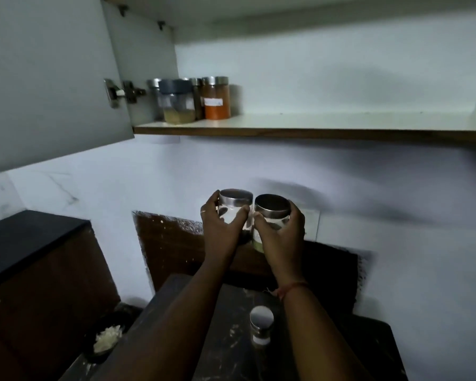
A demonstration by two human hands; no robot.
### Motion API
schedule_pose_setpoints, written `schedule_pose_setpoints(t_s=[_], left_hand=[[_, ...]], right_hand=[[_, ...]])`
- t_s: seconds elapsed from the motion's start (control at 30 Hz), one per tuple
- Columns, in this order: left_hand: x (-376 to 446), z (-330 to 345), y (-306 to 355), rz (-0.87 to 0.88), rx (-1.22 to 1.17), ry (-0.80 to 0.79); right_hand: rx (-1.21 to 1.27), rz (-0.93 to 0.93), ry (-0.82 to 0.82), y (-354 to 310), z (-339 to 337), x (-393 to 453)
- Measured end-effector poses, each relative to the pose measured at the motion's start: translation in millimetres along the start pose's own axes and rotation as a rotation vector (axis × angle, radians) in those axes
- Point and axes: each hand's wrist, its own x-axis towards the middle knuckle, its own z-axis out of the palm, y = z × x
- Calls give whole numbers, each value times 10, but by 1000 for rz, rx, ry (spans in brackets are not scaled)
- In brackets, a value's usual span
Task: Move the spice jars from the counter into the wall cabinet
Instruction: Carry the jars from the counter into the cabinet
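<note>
While both arms reach up in front of the white wall, each hand holds one spice jar. The left hand [221, 225] wraps its fingers and thumb around the left jar [235, 207], a clear jar with a shiny metal lid. The right hand [282, 232] grips the right jar [271, 214] the same way, and that jar has a darker-looking metal lid. The two jars touch side by side, up in the air, well below the cabinet shelf [313, 123]. One more small jar [261, 327] with a silver lid stands on the dark counter [226, 339], between the two forearms. Up on the shelf's left end stand other jars, with an orange spice jar [216, 99] and a grey-lidded jar [177, 101] in front. The cabinet door [47, 78] hangs open at the left.
</note>
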Motion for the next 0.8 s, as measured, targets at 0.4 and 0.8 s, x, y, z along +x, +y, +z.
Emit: schedule_pose_setpoints(t_s=[0.4, 0.8], left_hand=[[1131, -508, 1193, 267, -97, -63], [2468, -138, 1454, 211, 130, -66]], right_hand=[[-10, -380, 41, -1470, 627, 620], [-82, -344, 65, -1859, 1254, 1754]])
